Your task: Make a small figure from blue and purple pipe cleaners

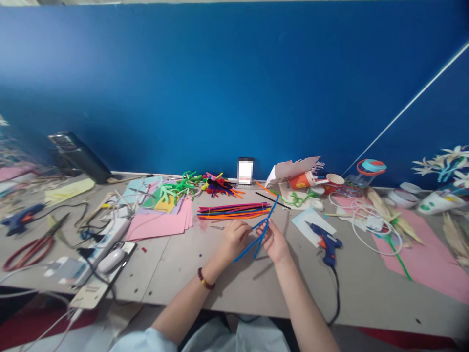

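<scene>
Blue pipe cleaners [263,235] cross one another between my two hands, above the front middle of the table. My right hand [274,240] is closed on them where they cross. My left hand [234,239] is closed too, its fingertips pinching a blue end that points left. One blue length sticks up past my right fingers, and two others hang down towards the table. Just beyond my hands lies a bundle of pipe cleaners [234,210] in red, purple, blue and orange.
A blue glue gun [331,247] lies to the right on pale blue paper. Pink sheets [157,222], green pipe cleaner shapes [179,188] and a power strip [104,249] are on the left. Red-handled scissors [34,247] lie far left. A phone [245,171] stands against the blue partition.
</scene>
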Motion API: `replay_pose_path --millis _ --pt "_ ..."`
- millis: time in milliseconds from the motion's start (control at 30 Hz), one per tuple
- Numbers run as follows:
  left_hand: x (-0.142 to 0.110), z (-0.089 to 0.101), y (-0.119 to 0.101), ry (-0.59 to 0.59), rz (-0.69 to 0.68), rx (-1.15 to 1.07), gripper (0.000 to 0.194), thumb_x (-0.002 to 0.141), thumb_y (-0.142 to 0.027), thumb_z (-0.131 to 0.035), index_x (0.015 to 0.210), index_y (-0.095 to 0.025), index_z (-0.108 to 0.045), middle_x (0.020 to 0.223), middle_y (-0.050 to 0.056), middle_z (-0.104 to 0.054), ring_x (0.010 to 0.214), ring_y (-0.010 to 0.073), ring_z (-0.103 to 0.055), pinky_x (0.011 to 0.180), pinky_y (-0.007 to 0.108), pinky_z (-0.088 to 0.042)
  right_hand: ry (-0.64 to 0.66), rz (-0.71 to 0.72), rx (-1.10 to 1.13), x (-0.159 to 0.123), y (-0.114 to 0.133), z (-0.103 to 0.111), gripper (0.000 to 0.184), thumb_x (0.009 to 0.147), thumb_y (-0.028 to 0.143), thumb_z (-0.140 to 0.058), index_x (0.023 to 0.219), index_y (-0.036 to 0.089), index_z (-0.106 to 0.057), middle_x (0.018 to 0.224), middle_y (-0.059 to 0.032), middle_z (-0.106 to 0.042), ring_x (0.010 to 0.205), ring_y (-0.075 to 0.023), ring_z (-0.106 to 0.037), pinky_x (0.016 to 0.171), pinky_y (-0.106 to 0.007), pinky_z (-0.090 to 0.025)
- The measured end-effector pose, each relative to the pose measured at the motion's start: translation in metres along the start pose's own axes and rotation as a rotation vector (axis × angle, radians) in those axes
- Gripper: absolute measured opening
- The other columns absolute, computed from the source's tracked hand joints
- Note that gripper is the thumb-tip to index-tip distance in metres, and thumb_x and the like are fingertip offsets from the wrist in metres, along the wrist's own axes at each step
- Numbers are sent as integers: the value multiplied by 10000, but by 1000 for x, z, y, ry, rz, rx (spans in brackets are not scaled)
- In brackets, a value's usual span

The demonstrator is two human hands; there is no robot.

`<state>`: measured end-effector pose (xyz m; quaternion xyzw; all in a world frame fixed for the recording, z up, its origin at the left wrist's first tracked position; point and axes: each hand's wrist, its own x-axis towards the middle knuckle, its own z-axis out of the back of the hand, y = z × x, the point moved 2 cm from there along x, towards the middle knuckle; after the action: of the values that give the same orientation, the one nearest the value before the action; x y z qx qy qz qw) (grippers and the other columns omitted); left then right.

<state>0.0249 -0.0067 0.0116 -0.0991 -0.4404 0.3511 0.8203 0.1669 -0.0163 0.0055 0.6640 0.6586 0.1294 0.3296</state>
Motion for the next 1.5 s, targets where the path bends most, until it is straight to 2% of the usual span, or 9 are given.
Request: replay_pose_path --millis 133,233,433,633,733,867,967,1267,1500 --pt "-1 -3 5 25 51 -11 180 886 -206 -462 874 -186 -640 809 65 -647 783 175 -573 712 315 -426 -39 49 -16 2 7 4 252 616 363 -782 671 206 -592 569 46 -592 536 -106 -553 506 -239 -450" --pt "-1 1 6 -20 116 -33 172 878 -249 -489 963 -200 -631 888 74 -653 845 191 -577 756 337 -432 -49 85 -61 1 10 4 295 584 349 -801 761 216 -606 635 40 -629 558 -106 -566 452 -211 -407" --pt "4 23 13 -311 379 -228 262 918 -340 -406 1025 -206 -604 1011 104 -628 966 216 -557 867 385 -409 -68 221 -117 2 12 0 312 588 338 -787 806 227 -594 681 59 -615 552 -84 -524 476 -207 -383" --pt "5 33 28 -520 637 -430 430 940 -433 -250 907 -196 -607 828 69 -623 795 194 -590 727 340 -459 -75 196 -106 2 12 -1 300 603 362 -780 741 229 -549 551 82 -502 490 -76 -453 453 -223 -339" --pt "5 38 22 -523 472 -253 283 910 -386 -397 945 -196 -604 880 69 -630 854 198 -580 781 348 -445 -59 156 -92 1 9 -2 291 607 341 -782 702 227 -531 543 76 -494 493 -79 -456 445 -219 -346" --pt "4 34 5 -321 113 105 190 810 -317 -597 963 -218 -650 899 63 -668 876 214 -570 828 384 -395 -34 17 -71 1 -1 -2 284 574 296 -800 669 215 -544 543 65 -532 492 -88 -483 451 -219 -371" --pt "3 28 -3 -232 -26 200 158 800 -271 -620 947 -251 -674 874 48 -685 850 203 -578 808 370 -385 47 -37 -96 -2 -9 -5 254 590 276 -790 692 205 -568 548 60 -554 498 -93 -498 480 -223 -396" --pt "2 23 -8 -172 -102 97 153 809 -226 -606 944 -261 -666 883 33 -709 841 195 -604 786 359 -400 171 -125 -97 -12 -17 -15 224 602 229 -781 762 193 -627 680 34 -642 569 -89 -543 540 -207 -430" --pt "3 19 -7 -105 -100 76 193 842 -185 -541 981 -258 -651 882 25 -717 826 177 -617 786 356 -399 171 -129 -59 -8 -18 -9 181 618 219 -775 645 190 -597 561 59 -587 526 -75 -514 518 -197 -412"
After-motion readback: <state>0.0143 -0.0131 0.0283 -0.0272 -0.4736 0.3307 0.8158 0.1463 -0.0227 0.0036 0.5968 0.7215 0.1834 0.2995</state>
